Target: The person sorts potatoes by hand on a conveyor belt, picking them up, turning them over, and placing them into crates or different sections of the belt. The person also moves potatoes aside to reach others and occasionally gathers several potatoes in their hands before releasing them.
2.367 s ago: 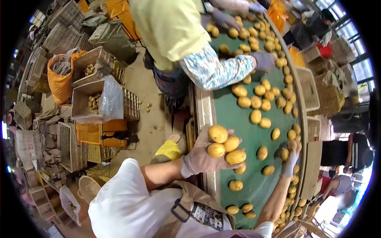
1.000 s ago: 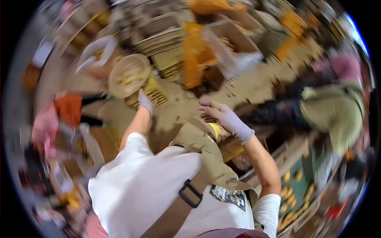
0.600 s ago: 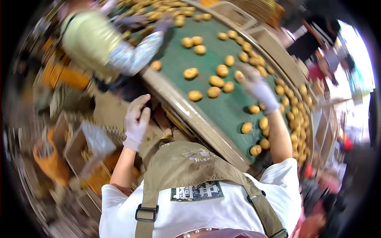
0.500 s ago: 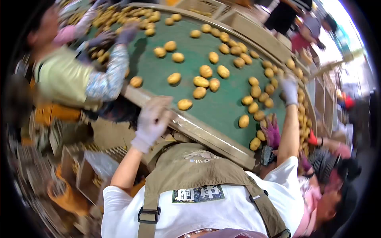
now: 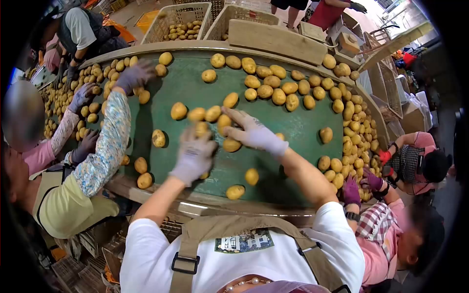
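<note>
My left hand (image 5: 194,152), in a pale glove and blurred by motion, reaches over the green conveyor belt (image 5: 288,180) with its fingers apart. A yellow potato (image 5: 201,129) sits at its fingertips. My right hand (image 5: 254,131), gloved alike, comes in from the right with fingers stretched out and apart. One potato (image 5: 223,123) lies by its fingertips and thumb, and another potato (image 5: 231,145) is just below the thumb. Neither hand is closed around a potato. A small cluster of potatoes lies just beyond both hands.
A dense potato pile (image 5: 359,141) lines the belt's right end. At left, a co-worker's gloved hand (image 5: 134,77) hovers over more potatoes. Purple-gloved hands (image 5: 351,190) work at lower right. Beyond the belt's raised edge stand a plastic crate (image 5: 168,22) with potatoes and a wooden board (image 5: 276,41).
My left hand has moved from the near edge onto the belt. My right hand has come from the right-hand potatoes to the middle, beside it. The view has shifted.
</note>
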`<state>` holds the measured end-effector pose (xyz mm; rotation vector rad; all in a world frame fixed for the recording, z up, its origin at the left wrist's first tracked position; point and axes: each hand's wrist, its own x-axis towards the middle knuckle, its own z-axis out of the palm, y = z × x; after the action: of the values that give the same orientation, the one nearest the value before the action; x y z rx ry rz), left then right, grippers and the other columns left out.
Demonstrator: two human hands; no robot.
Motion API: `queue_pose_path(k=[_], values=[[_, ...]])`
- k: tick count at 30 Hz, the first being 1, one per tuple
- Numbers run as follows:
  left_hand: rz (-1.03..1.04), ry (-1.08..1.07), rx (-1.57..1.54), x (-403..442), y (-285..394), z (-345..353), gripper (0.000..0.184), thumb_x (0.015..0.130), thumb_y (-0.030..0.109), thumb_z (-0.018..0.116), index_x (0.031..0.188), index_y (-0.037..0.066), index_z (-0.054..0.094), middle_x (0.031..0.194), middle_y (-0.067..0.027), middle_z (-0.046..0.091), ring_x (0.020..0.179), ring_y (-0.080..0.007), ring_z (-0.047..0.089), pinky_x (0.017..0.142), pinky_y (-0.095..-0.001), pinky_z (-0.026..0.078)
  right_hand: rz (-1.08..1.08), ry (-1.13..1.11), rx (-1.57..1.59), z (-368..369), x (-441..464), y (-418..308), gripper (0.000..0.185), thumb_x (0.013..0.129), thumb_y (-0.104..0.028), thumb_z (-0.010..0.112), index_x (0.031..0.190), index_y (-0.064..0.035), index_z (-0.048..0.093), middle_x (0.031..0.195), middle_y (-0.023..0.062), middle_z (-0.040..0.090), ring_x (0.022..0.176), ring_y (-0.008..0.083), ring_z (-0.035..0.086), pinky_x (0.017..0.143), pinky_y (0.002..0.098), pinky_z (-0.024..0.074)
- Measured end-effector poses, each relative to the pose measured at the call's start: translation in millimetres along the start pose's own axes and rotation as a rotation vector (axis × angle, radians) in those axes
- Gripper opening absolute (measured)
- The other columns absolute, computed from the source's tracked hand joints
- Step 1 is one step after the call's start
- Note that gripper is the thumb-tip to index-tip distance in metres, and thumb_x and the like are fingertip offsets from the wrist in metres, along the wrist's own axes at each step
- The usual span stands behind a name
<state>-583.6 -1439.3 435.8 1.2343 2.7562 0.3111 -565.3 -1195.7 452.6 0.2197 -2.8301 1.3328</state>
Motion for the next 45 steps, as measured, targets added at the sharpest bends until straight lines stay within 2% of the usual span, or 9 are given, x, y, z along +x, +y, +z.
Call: queue_pose_path(k=[4,7,11,18,23,27,37,41,45], values=[[-0.508,0.046,0.259,-55,-122,-18,0.057,0.083,0.023,0.070,0.138,0.016,0.061,0.141,-0.0118,0.058,0.139,-0.0416,0.045,0.115,-0.0593,0.033,-0.148,0.509,-0.524,-74,81,97,0.026,0.095,-0.019,0.060,0.115,-0.0034,0.067,0.117,0.0151,0.071,0.103,0.0345,0.069,0.081,0.0452,0.0573],[-0.463,0.282,0.180,-51,-112,-44,0.057,0.086,0.027,0.070,0.140,0.010,0.059,0.141,-0.0153,0.058,0.135,-0.0367,0.049,0.115,-0.0550,0.035,0.413,0.257,-0.735,-114,91,161,0.050,0.091,-0.029,0.053,0.138,-0.0117,0.061,0.125,0.0242,0.065,0.117,0.0414,0.062,0.102,0.0504,0.0474],[-0.090,0.299,-0.552,-6,-37,-39,0.055,0.087,0.019,0.072,0.139,0.009,0.060,0.138,-0.0156,0.062,0.117,-0.0346,0.064,0.104,-0.0452,0.048,0.356,0.000,-0.727,-112,59,107,0.057,0.088,-0.039,0.060,0.142,-0.0197,0.059,0.127,0.0249,0.062,0.118,0.0434,0.061,0.101,0.0491,0.0485],[-0.561,-0.101,-2.707,41,13,-29,0.040,0.105,0.026,0.059,0.144,0.019,0.052,0.152,-0.0073,0.049,0.115,-0.0279,0.067,0.092,-0.0433,0.059,0.073,-0.128,0.110,-48,44,-11,0.045,0.090,-0.018,0.072,0.133,-0.0067,0.063,0.127,0.0202,0.065,0.121,0.0336,0.062,0.100,0.0406,0.0507],[-0.642,0.101,-2.068,-5,-30,-26,0.022,0.101,0.022,0.062,0.117,0.008,0.068,0.108,-0.0054,0.072,0.102,-0.0220,0.069,0.083,-0.0363,0.058,-0.068,0.091,-0.867,-6,110,51,0.056,0.091,-0.046,0.066,0.136,-0.0140,0.065,0.137,0.0190,0.062,0.126,0.0423,0.057,0.109,0.0497,0.0406],[-0.278,0.052,-0.583,-58,-71,-3,0.020,0.086,0.016,0.066,0.103,0.012,0.076,0.100,-0.0106,0.068,0.100,-0.0333,0.065,0.087,-0.0439,0.055,-0.153,0.069,-0.388,7,192,18,0.047,0.091,-0.041,0.063,0.130,-0.0155,0.069,0.113,0.0195,0.073,0.108,0.0334,0.068,0.102,0.0510,0.0461],[-0.682,0.166,-0.176,-83,-172,-12,0.027,0.087,0.011,0.060,0.110,0.014,0.074,0.103,-0.0107,0.068,0.097,-0.0288,0.067,0.084,-0.0407,0.056,0.003,-0.153,-0.749,96,317,6,0.049,0.083,-0.031,0.068,0.128,-0.0126,0.063,0.132,0.0212,0.059,0.118,0.0403,0.064,0.096,0.0497,0.0529],[-0.633,0.495,-1.859,-91,-153,-55,0.059,0.103,0.018,0.062,0.158,0.023,0.043,0.117,-0.0170,0.070,0.085,-0.0202,0.072,0.068,-0.0294,0.059,0.083,-0.113,-0.101,82,255,15,0.054,0.083,-0.034,0.073,0.129,-0.0104,0.062,0.128,0.0222,0.061,0.119,0.0379,0.062,0.104,0.0447,0.0503],[-0.281,0.539,-2.205,-52,-94,-39,0.067,0.102,0.035,0.062,0.161,0.029,0.029,0.129,-0.0190,0.064,0.084,-0.0267,0.069,0.067,-0.0376,0.058,-0.281,-0.457,0.091,76,206,-69,0.071,0.092,-0.046,0.070,0.153,-0.0155,0.050,0.150,0.0229,0.052,0.141,0.0350,0.047,0.118,0.0479,0.0365]])
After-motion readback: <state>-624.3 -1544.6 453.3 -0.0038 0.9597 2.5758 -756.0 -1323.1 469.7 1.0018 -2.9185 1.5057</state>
